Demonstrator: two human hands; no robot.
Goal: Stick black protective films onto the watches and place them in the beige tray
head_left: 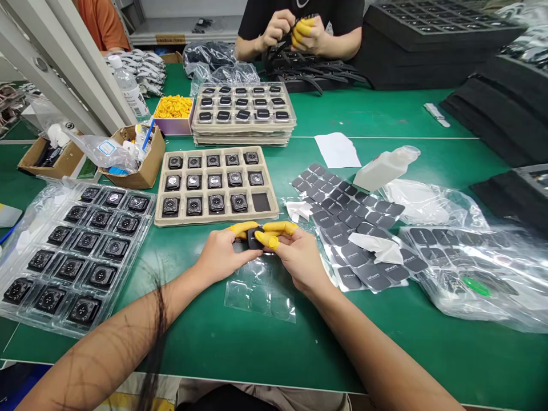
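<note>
Both my hands hold a small black smartwatch body (254, 238) above the table, its face covered by a dark square film with pale print. My left hand (225, 251) grips it between thumb and fingers from the left. From the right, my right hand (299, 260) pinches its edge, with yellow finger cots on its thumb and fingers. Under the hands lies a clear film sheet (257, 294) with rounded-square outlines. Just beyond is a beige tray (214, 217) of watch bodies, backs up, with one vacant compartment at front right. Sheets of dark square stickers (349, 220) lie right of my hands.
A clear plastic tray (96, 257) of watch bodies is at left. Stacked trays (244, 130), a box of yellow finger cots (173, 108), and a cardboard box (148, 165) stand behind. A white bottle (383, 168) lies at right near plastic bags (479, 285). A co-worker (299, 34) handles black straps opposite.
</note>
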